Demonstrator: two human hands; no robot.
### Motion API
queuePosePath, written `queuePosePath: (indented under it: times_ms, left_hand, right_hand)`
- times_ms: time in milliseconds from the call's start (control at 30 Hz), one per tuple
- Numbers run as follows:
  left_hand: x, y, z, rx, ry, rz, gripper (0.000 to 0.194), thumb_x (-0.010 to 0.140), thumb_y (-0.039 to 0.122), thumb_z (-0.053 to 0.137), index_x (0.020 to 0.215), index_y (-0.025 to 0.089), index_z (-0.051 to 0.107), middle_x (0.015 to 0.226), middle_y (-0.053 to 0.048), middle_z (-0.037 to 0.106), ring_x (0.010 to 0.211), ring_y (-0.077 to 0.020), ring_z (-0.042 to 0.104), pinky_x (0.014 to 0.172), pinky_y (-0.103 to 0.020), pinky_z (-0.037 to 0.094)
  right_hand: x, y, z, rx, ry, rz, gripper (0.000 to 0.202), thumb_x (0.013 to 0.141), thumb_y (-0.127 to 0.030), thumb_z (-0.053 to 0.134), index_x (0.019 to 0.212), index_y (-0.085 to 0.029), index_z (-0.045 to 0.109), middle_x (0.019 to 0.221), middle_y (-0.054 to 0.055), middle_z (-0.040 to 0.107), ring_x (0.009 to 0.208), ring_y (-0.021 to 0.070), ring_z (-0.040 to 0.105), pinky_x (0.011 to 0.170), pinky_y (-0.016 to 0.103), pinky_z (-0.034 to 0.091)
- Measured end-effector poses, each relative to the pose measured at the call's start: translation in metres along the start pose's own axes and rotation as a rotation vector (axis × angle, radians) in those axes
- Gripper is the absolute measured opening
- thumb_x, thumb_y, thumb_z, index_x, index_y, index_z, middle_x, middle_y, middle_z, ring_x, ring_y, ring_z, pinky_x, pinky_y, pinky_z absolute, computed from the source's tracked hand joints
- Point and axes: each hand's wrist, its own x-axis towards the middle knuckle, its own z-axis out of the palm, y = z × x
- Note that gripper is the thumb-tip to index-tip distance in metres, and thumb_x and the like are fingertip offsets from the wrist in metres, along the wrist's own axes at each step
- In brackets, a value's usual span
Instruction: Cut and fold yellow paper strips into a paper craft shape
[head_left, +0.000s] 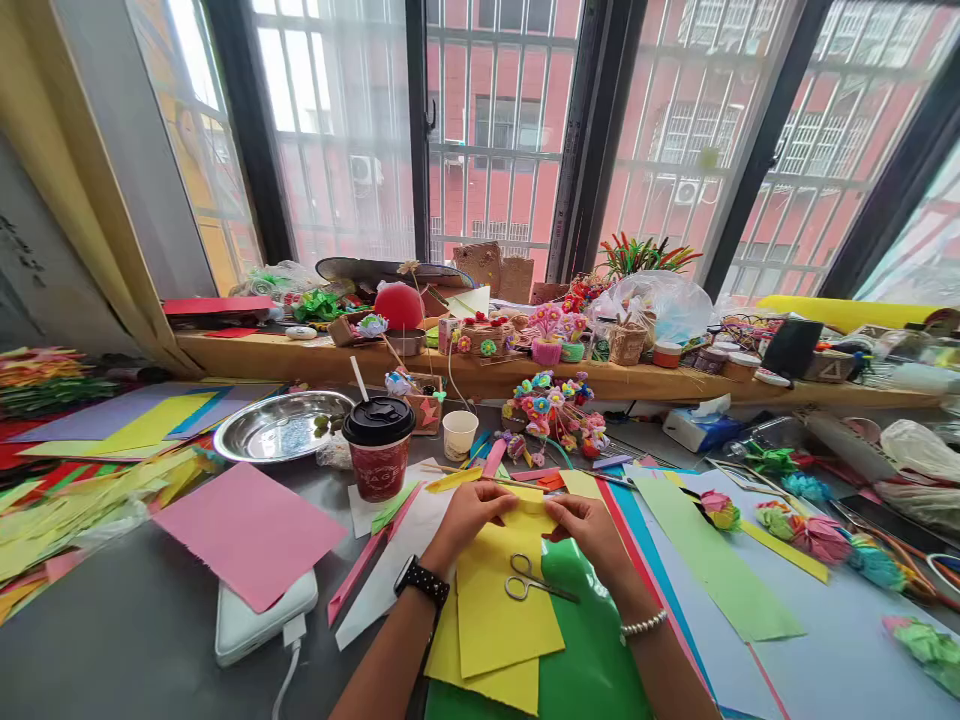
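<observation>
A small yellow paper strip (530,494) is stretched between my two hands. My left hand (474,518), with a black watch at the wrist, pinches its left end. The right end is pinched by my right hand (589,530), which has a beaded bracelet on its wrist. Just below the hands, small metal scissors (519,588) lie on yellow paper sheets (502,640), their blades pointing right. Under the sheets is a shiny green mat or sheet (592,665).
Left of my hands stand a lidded red cup (379,465) with a straw and a metal plate (274,425). A pink sheet (251,530) rests on a white power bank (262,625). At right lie a light green strip (720,560) and crumpled paper flowers (825,540).
</observation>
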Motion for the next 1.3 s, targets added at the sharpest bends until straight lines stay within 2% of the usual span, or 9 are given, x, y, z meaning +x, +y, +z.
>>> queuePosePath:
  times_ms: [200, 333, 500, 700, 833, 933, 1067, 1167, 1300]
  left_hand:
    - [0.001, -0.001, 0.003, 0.016, 0.035, 0.009, 0.026, 0.054, 0.037, 0.065, 0.056, 0.010, 0.063, 0.049, -0.001, 0.054, 0.046, -0.0104, 0.046, 0.047, -0.022, 0.040]
    - [0.000, -0.001, 0.003, 0.058, 0.007, 0.051, 0.024, 0.058, 0.036, 0.061, 0.059, 0.012, 0.063, 0.053, -0.002, 0.057, 0.049, -0.0111, 0.048, 0.048, -0.022, 0.041]
    - [-0.002, -0.002, 0.010, 0.219, -0.007, 0.119, 0.023, 0.061, 0.032, 0.059, 0.068, 0.012, 0.065, 0.066, -0.005, 0.063, 0.059, -0.0140, 0.053, 0.053, -0.022, 0.040]
    - [-0.005, 0.001, 0.014, 0.360, -0.022, 0.220, 0.022, 0.065, 0.032, 0.056, 0.066, 0.012, 0.067, 0.065, -0.005, 0.065, 0.059, -0.0139, 0.053, 0.053, -0.021, 0.038]
    - [-0.005, 0.002, 0.013, 0.395, -0.012, 0.228, 0.021, 0.064, 0.031, 0.057, 0.064, 0.012, 0.067, 0.062, -0.005, 0.065, 0.057, -0.0132, 0.052, 0.052, -0.020, 0.037]
    - [-0.004, 0.002, 0.011, 0.373, -0.005, 0.205, 0.020, 0.064, 0.030, 0.057, 0.063, 0.013, 0.067, 0.061, -0.004, 0.064, 0.057, -0.0131, 0.053, 0.052, -0.020, 0.038]
    - [-0.002, -0.002, 0.008, 0.229, 0.011, 0.139, 0.022, 0.063, 0.033, 0.056, 0.063, 0.013, 0.066, 0.058, -0.002, 0.062, 0.051, -0.0116, 0.051, 0.050, -0.020, 0.040]
    - [0.000, -0.004, 0.006, 0.188, 0.062, 0.146, 0.020, 0.063, 0.031, 0.056, 0.059, 0.013, 0.064, 0.052, 0.000, 0.057, 0.047, -0.0102, 0.049, 0.048, -0.020, 0.040]
    - [0.002, -0.006, 0.005, 0.186, 0.063, 0.151, 0.019, 0.062, 0.031, 0.057, 0.057, 0.013, 0.063, 0.051, 0.000, 0.056, 0.047, -0.0103, 0.049, 0.048, -0.020, 0.041]
  right_hand:
    - [0.001, 0.002, -0.001, 0.000, 0.009, -0.031, 0.038, 0.057, -0.049, 0.065, 0.069, -0.012, 0.068, 0.065, 0.006, 0.064, 0.050, 0.0159, 0.060, 0.051, 0.027, 0.052]
    - [0.002, 0.003, -0.001, -0.010, 0.002, -0.041, 0.037, 0.059, -0.048, 0.064, 0.071, -0.013, 0.067, 0.065, 0.006, 0.063, 0.052, 0.0166, 0.059, 0.050, 0.027, 0.051]
    - [0.002, 0.004, -0.001, -0.077, -0.011, -0.108, 0.034, 0.063, -0.045, 0.061, 0.072, -0.013, 0.066, 0.067, 0.006, 0.064, 0.056, 0.0171, 0.059, 0.050, 0.026, 0.049]
    - [0.001, 0.004, 0.000, -0.262, 0.024, -0.202, 0.026, 0.064, -0.039, 0.062, 0.070, -0.014, 0.066, 0.071, 0.007, 0.066, 0.065, 0.0193, 0.058, 0.056, 0.026, 0.046]
    - [0.000, 0.004, 0.001, -0.250, 0.047, -0.195, 0.024, 0.064, -0.037, 0.063, 0.066, -0.014, 0.066, 0.066, 0.006, 0.065, 0.062, 0.0184, 0.058, 0.053, 0.025, 0.045]
    - [0.000, 0.003, 0.002, -0.183, 0.046, -0.159, 0.023, 0.061, -0.037, 0.064, 0.064, -0.014, 0.066, 0.061, 0.005, 0.063, 0.056, 0.0166, 0.056, 0.048, 0.024, 0.044]
    - [0.000, 0.001, 0.002, -0.112, 0.096, -0.137, 0.022, 0.060, -0.036, 0.066, 0.063, -0.014, 0.066, 0.059, 0.003, 0.062, 0.055, 0.0153, 0.055, 0.046, 0.023, 0.044]
    - [0.000, 0.001, 0.003, -0.096, 0.114, -0.127, 0.023, 0.059, -0.036, 0.066, 0.063, -0.014, 0.066, 0.058, 0.003, 0.061, 0.053, 0.0146, 0.054, 0.046, 0.023, 0.045]
    - [0.001, 0.002, 0.002, -0.065, 0.093, -0.092, 0.026, 0.058, -0.038, 0.067, 0.064, -0.013, 0.068, 0.058, 0.004, 0.062, 0.053, 0.0145, 0.055, 0.046, 0.023, 0.046]
